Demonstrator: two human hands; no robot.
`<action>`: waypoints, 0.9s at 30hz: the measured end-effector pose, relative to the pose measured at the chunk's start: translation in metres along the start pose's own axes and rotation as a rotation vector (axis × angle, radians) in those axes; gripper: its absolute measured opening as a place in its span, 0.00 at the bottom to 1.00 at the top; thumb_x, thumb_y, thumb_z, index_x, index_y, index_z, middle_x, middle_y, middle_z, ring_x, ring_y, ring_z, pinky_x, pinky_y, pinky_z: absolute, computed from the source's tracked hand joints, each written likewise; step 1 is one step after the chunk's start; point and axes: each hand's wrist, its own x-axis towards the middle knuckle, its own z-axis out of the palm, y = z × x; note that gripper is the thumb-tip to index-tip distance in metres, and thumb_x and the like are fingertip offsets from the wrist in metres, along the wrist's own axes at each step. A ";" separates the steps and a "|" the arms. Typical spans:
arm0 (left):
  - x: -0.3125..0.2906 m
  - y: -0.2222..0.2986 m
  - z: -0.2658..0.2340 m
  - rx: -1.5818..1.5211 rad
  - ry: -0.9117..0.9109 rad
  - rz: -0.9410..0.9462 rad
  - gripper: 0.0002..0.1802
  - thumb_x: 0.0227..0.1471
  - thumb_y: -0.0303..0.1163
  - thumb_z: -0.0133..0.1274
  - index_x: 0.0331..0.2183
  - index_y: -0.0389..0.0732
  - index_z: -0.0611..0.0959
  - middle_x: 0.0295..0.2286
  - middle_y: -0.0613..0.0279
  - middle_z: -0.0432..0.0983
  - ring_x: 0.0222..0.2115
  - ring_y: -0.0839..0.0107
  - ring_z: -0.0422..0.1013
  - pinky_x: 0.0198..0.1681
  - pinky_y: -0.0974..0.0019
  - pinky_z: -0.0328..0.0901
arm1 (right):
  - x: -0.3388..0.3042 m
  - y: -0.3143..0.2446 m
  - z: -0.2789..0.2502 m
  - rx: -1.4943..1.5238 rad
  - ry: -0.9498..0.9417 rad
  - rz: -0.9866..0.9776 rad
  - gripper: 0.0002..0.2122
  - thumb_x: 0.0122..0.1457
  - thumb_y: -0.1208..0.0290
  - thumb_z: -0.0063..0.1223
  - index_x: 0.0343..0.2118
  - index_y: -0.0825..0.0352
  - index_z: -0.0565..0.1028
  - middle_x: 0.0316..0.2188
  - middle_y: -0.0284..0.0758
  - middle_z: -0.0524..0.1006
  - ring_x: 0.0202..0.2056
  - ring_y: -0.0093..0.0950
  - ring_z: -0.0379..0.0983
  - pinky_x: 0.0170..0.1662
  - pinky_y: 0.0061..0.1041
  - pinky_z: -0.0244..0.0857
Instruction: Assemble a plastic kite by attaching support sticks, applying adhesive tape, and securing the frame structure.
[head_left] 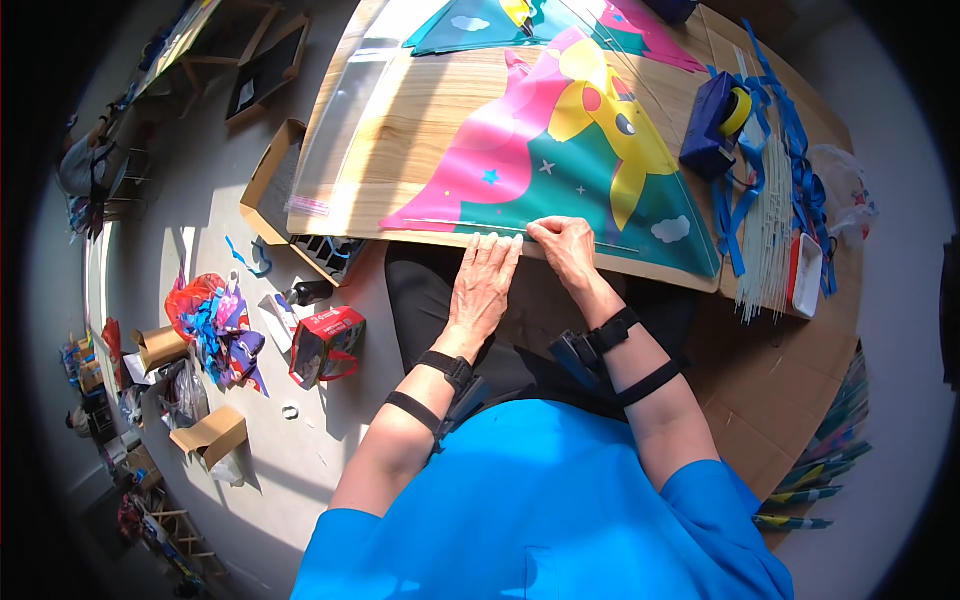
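A triangular kite sheet (500, 160), pink and green with a yellow cartoon figure, lies spread on the wooden tabletop (400, 130). Along its near edge runs a thin white rod (610, 246). My left hand (483, 287) rests with straight fingers laid flat at that edge, the fingertips close to the rod. Just to its right, my right hand (566, 250) is closed in a pinch on the rod at the sheet's edge. The fingertips partly hide the spot they grip.
A blue tape dispenser (712, 125), blue ribbons (790, 130), a bundle of thin white rods (765, 230) and a white-and-red tray (803, 276) lie at the right. More printed sheets (480, 25) lie at the far side. On the floor at left are an open carton (265, 190) and scattered bags.
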 end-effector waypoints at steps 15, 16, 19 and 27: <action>-0.003 0.000 0.009 -0.021 0.023 -0.006 0.29 0.43 0.19 0.49 0.51 0.36 0.69 0.48 0.52 0.67 0.55 0.57 0.61 0.64 0.54 0.50 | -0.003 -0.005 0.002 0.102 0.006 0.019 0.12 0.51 0.65 0.62 0.32 0.69 0.82 0.24 0.32 0.80 0.27 0.17 0.71 0.32 0.21 0.66; -0.004 -0.001 0.010 -0.019 0.023 -0.005 0.29 0.43 0.19 0.49 0.51 0.36 0.69 0.48 0.52 0.67 0.55 0.57 0.62 0.64 0.54 0.50 | -0.002 -0.003 0.002 0.118 0.001 0.019 0.12 0.51 0.65 0.62 0.32 0.69 0.82 0.24 0.32 0.80 0.27 0.17 0.71 0.32 0.21 0.66; -0.004 -0.002 0.013 -0.024 0.029 0.001 0.28 0.43 0.19 0.49 0.50 0.36 0.69 0.48 0.53 0.67 0.54 0.56 0.62 0.64 0.54 0.51 | 0.000 0.001 0.004 0.141 0.001 0.013 0.11 0.51 0.65 0.62 0.32 0.69 0.82 0.25 0.32 0.81 0.27 0.17 0.71 0.33 0.21 0.66; -0.002 0.001 0.008 -0.027 0.023 -0.014 0.29 0.45 0.20 0.48 0.52 0.38 0.67 0.48 0.53 0.67 0.54 0.57 0.62 0.64 0.54 0.51 | -0.003 -0.003 0.005 -0.006 0.040 -0.007 0.12 0.51 0.63 0.61 0.32 0.67 0.82 0.24 0.35 0.81 0.27 0.20 0.74 0.33 0.22 0.67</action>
